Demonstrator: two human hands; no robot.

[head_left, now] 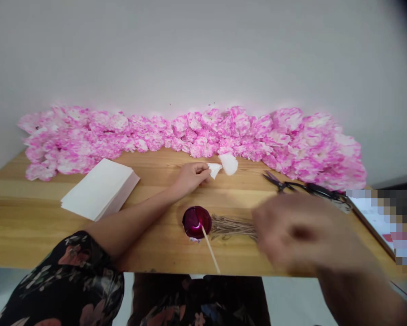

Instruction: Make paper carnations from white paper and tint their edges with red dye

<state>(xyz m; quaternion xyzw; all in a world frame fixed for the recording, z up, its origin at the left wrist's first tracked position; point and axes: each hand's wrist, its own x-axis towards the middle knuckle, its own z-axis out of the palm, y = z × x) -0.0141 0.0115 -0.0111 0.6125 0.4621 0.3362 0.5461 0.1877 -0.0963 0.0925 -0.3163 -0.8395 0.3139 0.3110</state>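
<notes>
My left hand [191,177] pinches one end of a thin white paper piece [215,170] over the middle of the table. Narrow in the middle, the piece fans out into a rounded white end [229,164] on its right. Smeared by motion, my right hand [292,233] hovers at the right front, and its fingers cannot be made out. Just left of it lies a bundle of thin brown twine pieces [232,225], partly hidden behind the hand. A small round dish of dark magenta liquid [193,219] stands near the front, with a thin wooden stick [210,249] leaning in it.
Many pink and white paper flowers [203,136] line the back of the wooden table [152,249] along the wall. A stack of white paper [99,185] lies at left. Black-handled scissors [281,184] and a partly blurred-out tablet-like screen [370,217] are at right.
</notes>
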